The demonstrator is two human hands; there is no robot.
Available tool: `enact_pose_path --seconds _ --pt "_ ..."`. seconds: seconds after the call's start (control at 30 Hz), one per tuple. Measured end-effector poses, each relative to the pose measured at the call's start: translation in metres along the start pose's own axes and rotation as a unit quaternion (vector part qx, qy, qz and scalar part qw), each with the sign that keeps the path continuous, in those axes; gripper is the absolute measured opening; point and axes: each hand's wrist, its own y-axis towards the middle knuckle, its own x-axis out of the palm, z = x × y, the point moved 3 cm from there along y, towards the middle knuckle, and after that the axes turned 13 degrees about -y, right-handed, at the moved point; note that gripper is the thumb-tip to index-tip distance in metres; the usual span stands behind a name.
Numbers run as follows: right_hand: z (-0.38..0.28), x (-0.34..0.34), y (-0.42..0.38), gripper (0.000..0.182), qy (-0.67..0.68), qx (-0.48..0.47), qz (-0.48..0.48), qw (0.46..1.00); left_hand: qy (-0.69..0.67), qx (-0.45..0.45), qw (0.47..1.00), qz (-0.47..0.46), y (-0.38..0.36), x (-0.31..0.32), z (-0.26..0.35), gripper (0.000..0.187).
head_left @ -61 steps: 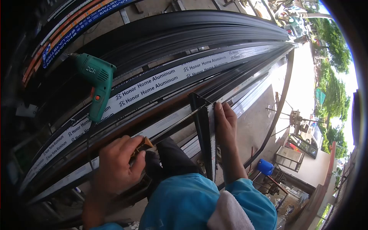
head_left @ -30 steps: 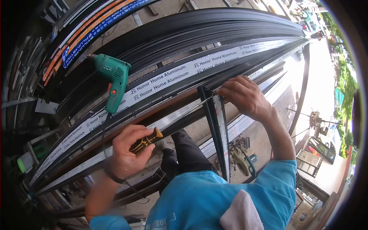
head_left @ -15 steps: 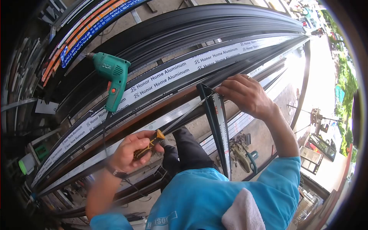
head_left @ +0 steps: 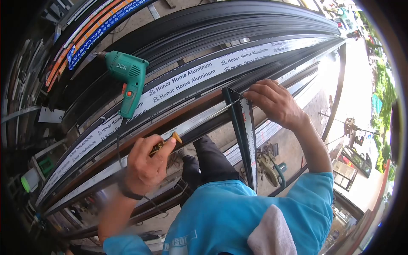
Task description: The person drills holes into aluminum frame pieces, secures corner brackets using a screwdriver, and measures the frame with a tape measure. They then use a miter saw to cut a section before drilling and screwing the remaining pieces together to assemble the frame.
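My left hand (head_left: 146, 163) is closed around the handle of a screwdriver (head_left: 177, 137), black and yellow. Its long thin shaft slants up to the right, reaching the upper end of a dark aluminium profile (head_left: 239, 127). White printed film covers one side of this profile, which runs down to my waist. At that upper end my right hand (head_left: 274, 104) is closed, its fingertips gripping the profile's edge close to the screwdriver's tip. Any screw there is too small to make out, and the right thumb is mostly hidden.
A green power drill (head_left: 127, 76) lies on long aluminium bars (head_left: 195, 74) with printed film. Its cord hangs near my left wrist. Dark bars (head_left: 238, 21) are stacked beyond. A circular saw (head_left: 270, 170) stands on the floor to the right.
My left hand has rolled over on the screwdriver handle, its back now turned more upward. My right hand stays at the profile's end. The view has shifted slightly.
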Motion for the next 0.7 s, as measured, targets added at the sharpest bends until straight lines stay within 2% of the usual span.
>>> enact_pose_path --seconds 0.07,0.1,0.13,0.17,0.27,0.3,0.33,0.37,0.4,0.43,0.47,0.5,0.53,0.57,0.67,0.7 --pt "0.005 0.0 0.001 0.044 -0.004 -0.008 -0.011 1.0 -0.083 -0.043 0.995 0.014 0.001 0.0 -0.004 0.044" --pt "0.007 0.004 -0.002 0.045 0.015 0.002 -0.012 1.0 -0.309 -0.199 0.928 0.06 -0.007 0.003 -0.014 0.04" --pt "0.01 0.007 -0.005 0.046 0.019 0.007 -0.001 1.0 -0.51 -0.34 0.784 0.098 -0.022 0.012 -0.02 0.036" --pt "0.014 0.009 -0.006 0.048 0.023 0.014 0.009 1.0 -0.668 -0.454 0.576 0.126 -0.033 0.021 -0.023 0.032" --pt "0.014 0.018 -0.008 0.055 0.008 0.008 0.039 0.999 -0.762 -0.426 0.486 -0.045 -0.033 0.017 -0.03 0.039" --pt "0.014 0.018 -0.009 0.056 0.006 0.007 0.04 0.999 -0.509 -0.392 0.764 -0.059 -0.027 0.009 -0.02 0.036" --pt "0.011 0.018 -0.011 0.056 0.007 0.007 0.039 0.999 -0.366 -0.274 0.889 -0.036 -0.02 0.005 -0.019 0.033" --pt "0.01 0.016 -0.009 0.053 0.03 0.018 0.037 0.999 -0.204 -0.139 0.969 -0.008 -0.011 0.002 -0.018 0.03" --pt "0.011 0.017 -0.009 0.05 0.036 0.018 0.035 0.999 -0.029 0.003 0.999 0.021 -0.006 0.0 -0.011 0.028" --pt "0.014 0.017 -0.011 0.048 0.04 0.018 0.033 0.998 -0.144 -0.085 0.985 0.049 -0.002 -0.001 -0.006 0.025" --pt "0.016 0.017 -0.011 0.046 0.045 0.017 0.03 0.998 -0.376 -0.234 0.892 0.093 -0.009 0.002 -0.015 0.025" --pt "0.019 0.016 -0.011 0.047 0.1 0.041 0.023 0.994 -0.577 -0.363 0.72 0.127 -0.019 0.009 -0.023 0.025" --pt "0.021 0.014 -0.01 0.049 0.155 0.066 0.014 0.986 -0.727 -0.462 0.485 0.149 -0.027 0.019 -0.024 0.025" --pt "0.023 0.013 -0.009 0.053 0.21 0.088 0.005 0.974 -0.676 -0.441 0.58 0.112 -0.026 0.017 -0.022 0.025" --pt "0.009 0.011 0.005 0.064 0.182 0.109 0.005 0.977 -0.471 -0.348 0.811 -0.003 -0.014 0.009 -0.012 0.026" --pt "-0.001 0.009 0.012 0.059 0.185 0.128 0.022 0.974 -0.197 -0.097 0.976 0.01 -0.001 0.001 -0.004 0.029"
